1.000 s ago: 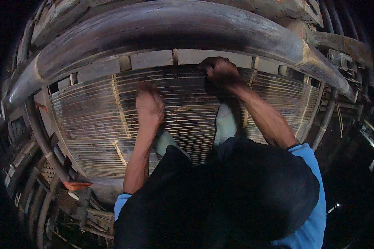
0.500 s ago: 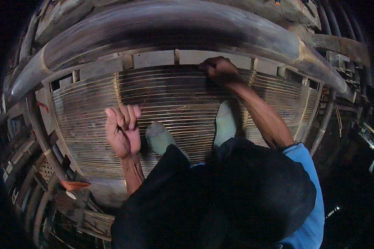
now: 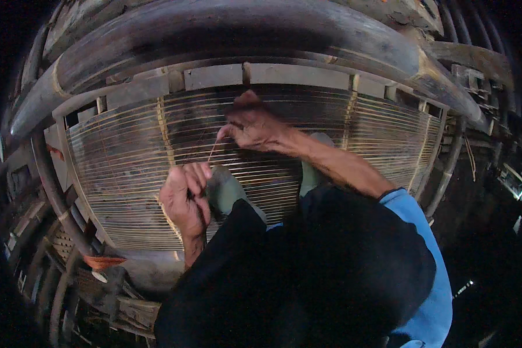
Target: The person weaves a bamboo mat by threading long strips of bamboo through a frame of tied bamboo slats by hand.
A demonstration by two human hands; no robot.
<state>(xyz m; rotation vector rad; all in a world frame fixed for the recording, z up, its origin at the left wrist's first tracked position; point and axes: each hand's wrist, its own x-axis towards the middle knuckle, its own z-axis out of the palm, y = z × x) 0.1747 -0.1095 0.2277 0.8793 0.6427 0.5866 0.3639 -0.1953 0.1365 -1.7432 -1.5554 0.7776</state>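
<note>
A thin pale reddish strand (image 3: pixel 213 150) runs taut between my two hands. My left hand (image 3: pixel 184 194) is closed with its fingers curled, and the strand's lower end meets its fingertips. Above it and to the right, my right hand (image 3: pixel 252 124) is closed on the upper end, slightly blurred. Both hands are over a panel of thin, pale, parallel strips (image 3: pixel 122 174) crossed by a few upright ribs. Whether the hands touch the panel I cannot tell.
A thick bamboo pole (image 3: pixel 232 35) spans the far side. My feet, in greenish socks (image 3: pixel 229 194), are at the panel. An upright pole (image 3: pixel 58 185) with an orange tie (image 3: pixel 104 262) stands at the left. Dark timbers and poles crowd both sides.
My right hand has come left and nearer from the panel's far edge toward my left hand. My left hand has shifted slightly right and nearer. A strand now shows between them.
</note>
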